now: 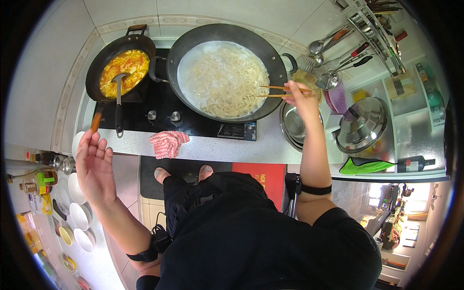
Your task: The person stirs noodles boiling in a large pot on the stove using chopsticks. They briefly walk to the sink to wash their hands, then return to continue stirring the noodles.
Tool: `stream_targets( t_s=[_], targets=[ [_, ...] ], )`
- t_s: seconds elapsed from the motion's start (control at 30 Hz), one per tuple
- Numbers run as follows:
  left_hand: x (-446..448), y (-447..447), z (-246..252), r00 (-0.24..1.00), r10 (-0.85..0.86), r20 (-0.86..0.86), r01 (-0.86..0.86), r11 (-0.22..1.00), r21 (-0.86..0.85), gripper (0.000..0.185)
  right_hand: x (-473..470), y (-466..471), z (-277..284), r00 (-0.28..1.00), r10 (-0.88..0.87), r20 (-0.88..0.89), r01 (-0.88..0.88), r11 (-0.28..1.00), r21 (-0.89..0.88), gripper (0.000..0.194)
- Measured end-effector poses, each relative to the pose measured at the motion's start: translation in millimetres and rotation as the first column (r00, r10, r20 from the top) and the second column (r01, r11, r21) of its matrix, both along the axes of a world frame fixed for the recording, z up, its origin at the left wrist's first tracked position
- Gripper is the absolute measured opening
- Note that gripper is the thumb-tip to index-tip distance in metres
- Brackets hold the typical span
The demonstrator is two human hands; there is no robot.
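My right hand holds a pair of wooden chopsticks, their tips over the right side of the noodles. The noodles lie in whitish, foamy water in a large dark wok on the black cooktop. My left hand is palm up, fingers slightly curled, at the end of the wooden handle of a smaller wok; whether it touches the handle is unclear. That wok contains a tomato-and-egg mixture and a ladle with a black handle.
A red-and-white cloth lies at the counter's front edge. White bowls stand at the left. On the right are steel bowls, a domed lid, a green cloth and a dark bottle. Utensils hang from the wall rack.
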State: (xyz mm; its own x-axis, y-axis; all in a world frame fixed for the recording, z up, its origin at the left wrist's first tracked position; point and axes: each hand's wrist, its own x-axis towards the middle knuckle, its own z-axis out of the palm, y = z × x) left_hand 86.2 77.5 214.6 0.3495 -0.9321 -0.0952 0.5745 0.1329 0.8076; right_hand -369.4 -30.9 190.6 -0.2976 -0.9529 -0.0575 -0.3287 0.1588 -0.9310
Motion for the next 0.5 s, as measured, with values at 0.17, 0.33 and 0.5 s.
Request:
stream_targets(
  t_s=[0.17, 0.33, 0.5],
  targets=[
    [-30, -18, -3, 0.993, -0.118, 0.023, 0.117, 0.992, 0.035, 0.033, 3, -41, -22, 0.897, 0.079, -0.436, -0.080, 0.997, 0.017, 0.031],
    [-54, -27, -1, 0.976, -0.204, 0.082, 0.199, 0.978, 0.061, 0.030, 41, -75, -45, 0.977, 0.183, -0.106, -0.167, 0.976, 0.140, 0.023],
    [-47, -26, 1, 0.983, -0.163, 0.088, 0.154, 0.983, 0.099, 0.032, 54, -88, -36, 0.932, 0.170, 0.320, -0.171, 0.985, -0.025, 0.026]
  ],
)
